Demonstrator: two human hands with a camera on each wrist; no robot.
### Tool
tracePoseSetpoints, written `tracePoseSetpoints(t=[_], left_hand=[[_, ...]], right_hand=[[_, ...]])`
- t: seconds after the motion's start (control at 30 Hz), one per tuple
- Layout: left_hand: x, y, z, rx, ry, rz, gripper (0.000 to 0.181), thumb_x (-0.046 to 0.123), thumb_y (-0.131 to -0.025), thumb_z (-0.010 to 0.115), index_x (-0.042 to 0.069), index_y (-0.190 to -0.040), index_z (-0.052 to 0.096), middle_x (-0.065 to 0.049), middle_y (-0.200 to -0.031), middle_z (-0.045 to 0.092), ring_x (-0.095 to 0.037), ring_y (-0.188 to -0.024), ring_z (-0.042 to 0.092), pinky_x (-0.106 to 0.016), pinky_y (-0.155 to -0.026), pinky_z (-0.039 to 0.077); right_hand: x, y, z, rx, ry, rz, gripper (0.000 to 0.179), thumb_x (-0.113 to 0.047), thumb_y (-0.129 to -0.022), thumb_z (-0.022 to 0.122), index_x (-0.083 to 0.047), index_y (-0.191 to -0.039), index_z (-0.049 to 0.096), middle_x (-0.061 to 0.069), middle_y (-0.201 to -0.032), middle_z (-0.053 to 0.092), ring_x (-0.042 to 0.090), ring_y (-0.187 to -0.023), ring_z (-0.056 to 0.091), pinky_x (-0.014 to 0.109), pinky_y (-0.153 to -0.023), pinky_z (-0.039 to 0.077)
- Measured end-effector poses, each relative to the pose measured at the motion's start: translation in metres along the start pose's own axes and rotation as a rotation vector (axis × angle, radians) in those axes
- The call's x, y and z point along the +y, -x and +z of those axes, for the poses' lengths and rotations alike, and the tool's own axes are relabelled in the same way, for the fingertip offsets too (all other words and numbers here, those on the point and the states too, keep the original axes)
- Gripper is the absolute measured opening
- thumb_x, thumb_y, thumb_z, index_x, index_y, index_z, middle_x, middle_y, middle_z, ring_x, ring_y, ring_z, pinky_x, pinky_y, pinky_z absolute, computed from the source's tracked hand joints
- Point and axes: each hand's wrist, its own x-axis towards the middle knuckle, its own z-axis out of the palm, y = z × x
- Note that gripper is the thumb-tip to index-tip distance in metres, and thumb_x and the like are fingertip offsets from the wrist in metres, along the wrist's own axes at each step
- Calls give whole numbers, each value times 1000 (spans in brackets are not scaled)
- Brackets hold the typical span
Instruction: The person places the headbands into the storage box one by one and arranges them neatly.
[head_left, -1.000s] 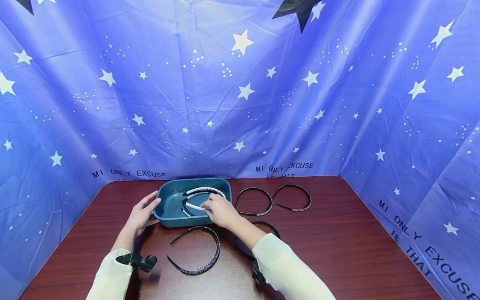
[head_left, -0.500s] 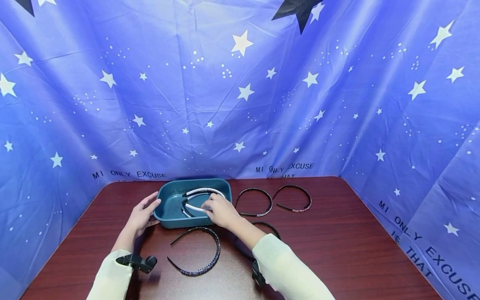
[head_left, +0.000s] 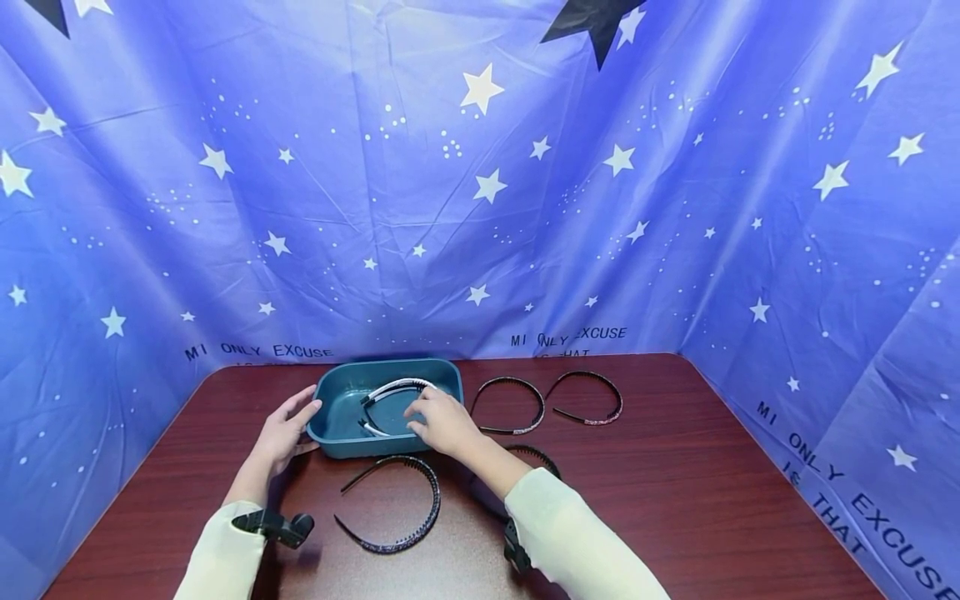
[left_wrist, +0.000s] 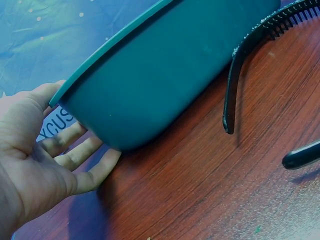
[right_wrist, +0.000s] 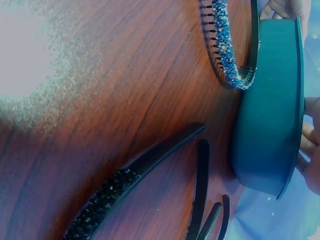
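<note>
A teal plastic basin [head_left: 348, 447] stands near the back of the table, white headbands [head_left: 393, 385] lying inside. My left hand [head_left: 281, 429] grips its left end, thumb over the rim and fingers against the outer wall; the left wrist view shows the fingers [left_wrist: 87, 155] spread low on that wall. My right hand [head_left: 442, 421] is over the basin's right front rim, fingers loosely bent above the headbands and partly covering them. In the right wrist view, fingers [right_wrist: 310, 137] of the right hand show beyond the rim.
In front of the basin lies a dark glittery headband [head_left: 435, 508]. Two more headbands, one [head_left: 542, 408] beside the basin and one [head_left: 618, 404] farther right, rest at the back. Another black headband [head_left: 536, 452] is partly hidden under the right forearm. A starry blue curtain [head_left: 480, 208] hangs behind the table.
The white headband that my right hand held has dropped lower into the basin, out of the fingers. The left hand and the basin have stayed in place.
</note>
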Motion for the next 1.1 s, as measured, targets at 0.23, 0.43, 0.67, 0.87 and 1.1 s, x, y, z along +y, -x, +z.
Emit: tracePoseSetpoints(t=[0.23, 0.43, 0.67, 0.87, 1.1], left_hand=[[-1, 0, 0, -2, -4, 3, 65, 44, -96, 48, 18, -149, 22, -21, -151, 22, -38, -126, 40, -44, -83, 54], [1, 0, 0, -1, -9, 6, 65, 43, -96, 47, 17, -150, 22, -21, -150, 22, -36, -124, 42, -44, -83, 54], [0, 2, 0, 0, -15, 1, 64, 43, -96, 47, 18, -150, 22, -21, -150, 23, -34, -122, 44, -44, -83, 54], [0, 4, 0, 1, -17, 5, 64, 43, -96, 47, 17, -150, 22, -21, -150, 23, -32, -119, 46, -43, -82, 55], [1, 3, 1, -1, -9, 6, 66, 43, -96, 48, 16, -150, 22, -20, -150, 23, -30, -118, 46, -42, -82, 55]], right_hand=[[0, 0, -1, 3, 13, -10, 16, -26, -87, 67, -22, -102, 72, -4, -98, 60, 10, -86, 56, 24, -76, 47], [1, -1, -7, -3, 36, -21, 17, -27, -87, 66, -23, -103, 71, -4, -100, 61, 12, -94, 56, 26, -81, 47], [5, 0, -10, -13, 17, -2, 19, -28, -88, 65, -23, -106, 70, -2, -104, 61, 13, -97, 56, 27, -82, 48], [7, 0, -16, 6, 13, -14, 21, -29, -88, 65, -22, -107, 69, -2, -99, 60, 13, -89, 55, 26, -75, 48], [12, 0, -25, 19, 11, -9, 21, -30, -88, 64, -23, -108, 69, -2, -99, 60, 13, -88, 55, 25, -74, 46]])
